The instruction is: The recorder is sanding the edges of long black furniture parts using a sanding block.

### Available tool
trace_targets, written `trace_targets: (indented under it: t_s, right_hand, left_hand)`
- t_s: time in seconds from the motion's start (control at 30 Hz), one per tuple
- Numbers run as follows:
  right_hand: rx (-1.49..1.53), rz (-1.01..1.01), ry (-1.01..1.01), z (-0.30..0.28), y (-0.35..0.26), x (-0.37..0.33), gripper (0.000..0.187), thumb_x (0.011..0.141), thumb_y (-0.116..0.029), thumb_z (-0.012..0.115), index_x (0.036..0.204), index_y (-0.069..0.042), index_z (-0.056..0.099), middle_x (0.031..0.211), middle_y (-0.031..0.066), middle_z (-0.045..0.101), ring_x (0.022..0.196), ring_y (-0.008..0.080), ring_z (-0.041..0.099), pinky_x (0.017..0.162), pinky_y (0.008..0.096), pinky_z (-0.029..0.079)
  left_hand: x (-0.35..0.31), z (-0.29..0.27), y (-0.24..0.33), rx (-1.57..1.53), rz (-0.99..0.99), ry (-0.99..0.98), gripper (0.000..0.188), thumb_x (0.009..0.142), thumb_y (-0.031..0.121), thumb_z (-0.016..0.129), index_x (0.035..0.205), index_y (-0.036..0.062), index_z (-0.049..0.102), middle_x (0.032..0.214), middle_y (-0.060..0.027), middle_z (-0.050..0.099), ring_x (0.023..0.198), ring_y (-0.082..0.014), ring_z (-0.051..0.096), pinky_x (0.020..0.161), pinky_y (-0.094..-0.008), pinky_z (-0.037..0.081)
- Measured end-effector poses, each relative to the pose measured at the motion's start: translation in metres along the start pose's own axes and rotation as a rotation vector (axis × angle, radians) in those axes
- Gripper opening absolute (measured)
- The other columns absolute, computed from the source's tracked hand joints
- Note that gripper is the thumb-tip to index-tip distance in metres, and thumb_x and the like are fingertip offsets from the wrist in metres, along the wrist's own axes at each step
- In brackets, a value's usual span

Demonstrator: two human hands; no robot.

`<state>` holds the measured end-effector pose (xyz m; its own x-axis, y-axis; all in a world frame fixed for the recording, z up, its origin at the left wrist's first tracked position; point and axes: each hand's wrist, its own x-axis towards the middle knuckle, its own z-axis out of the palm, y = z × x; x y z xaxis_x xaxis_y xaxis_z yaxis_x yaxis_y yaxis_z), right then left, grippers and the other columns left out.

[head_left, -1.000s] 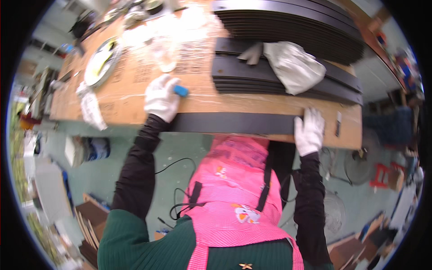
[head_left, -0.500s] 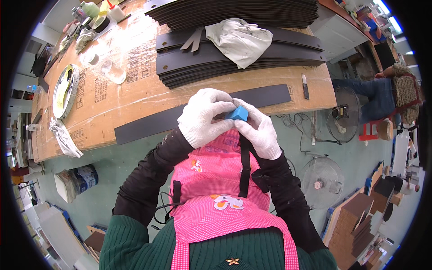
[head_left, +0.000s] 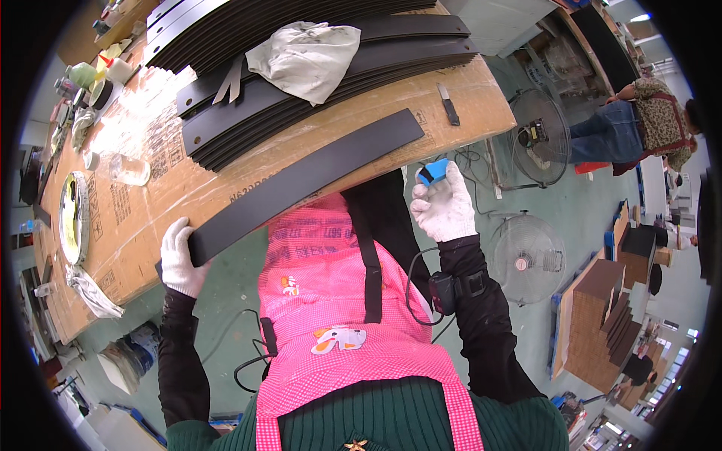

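While the left hand (head_left: 183, 259) holds the left end of a long black board (head_left: 308, 184) along the front edge of the table (head_left: 481, 109), the right hand (head_left: 445, 207) pinches a blue block (head_left: 434, 172) just in front of the table.

A table (head_left: 481, 113) is carrying a stack of dark boards (head_left: 406, 51). On the stack's near side, a dark strip (head_left: 308, 180) is slanting and a knife (head_left: 450, 111) is lying; to the stack's left, a jar (head_left: 129, 170) and a dish (head_left: 84, 218) are resting.

White-gloved hands (head_left: 445, 207): two showed.
Loose flat black strip (head_left: 308, 177): one lay centre.
Small blue-and-black block (head_left: 434, 172): one showed.
Round wire-caged fans (head_left: 529, 259): two stood right.
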<state>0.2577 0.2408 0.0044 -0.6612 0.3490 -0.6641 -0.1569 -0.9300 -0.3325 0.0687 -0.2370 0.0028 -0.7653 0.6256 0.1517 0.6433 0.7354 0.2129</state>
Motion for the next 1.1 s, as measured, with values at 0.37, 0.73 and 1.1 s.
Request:
trace_targets:
  t_s: [0.37,0.73,1.1]
  right_hand:
    - [-0.49,-0.533,-0.099,-0.022,-0.035,0.017,0.029,0.097,-0.017,0.075,0.12,-0.006,0.059,0.104,0.0025,0.066,0.083,0.0108,0.063,0.07,0.0262,0.054]
    - [-1.085,-0.931,-0.048,0.001,-0.007,0.037,0.039,0.089,-0.007,0.08,0.125,-0.001,0.067,0.106,0.0029,0.072,0.091,0.0086,0.064,0.081,0.0261,0.053]
    - [-1.316,-1.137,0.011,0.008,0.007,0.036,0.035,0.083,-0.011,0.084,0.115,-0.004,0.071,0.098,0.0062,0.072,0.084,0.0146,0.067,0.076,0.029,0.054]
  left_hand:
    - [-0.075,-0.03,0.086,-0.063,-0.126,-0.188,0.078,0.066,0.017,0.088,0.134,0.0077,0.053,0.101,-0.0156,0.062,0.091,-0.0383,0.063,0.078,-0.0466,0.052]
    - [-0.126,-0.02,0.097,-0.148,-0.293,-0.275,0.078,0.063,0.012,0.085,0.135,0.0061,0.055,0.105,-0.0174,0.063,0.094,-0.0395,0.065,0.081,-0.0459,0.054]
    - [-0.127,-0.018,0.101,-0.179,-0.309,-0.28,0.077,0.064,0.012,0.087,0.134,0.0062,0.054,0.102,-0.0164,0.061,0.092,-0.039,0.063,0.079,-0.0466,0.053]
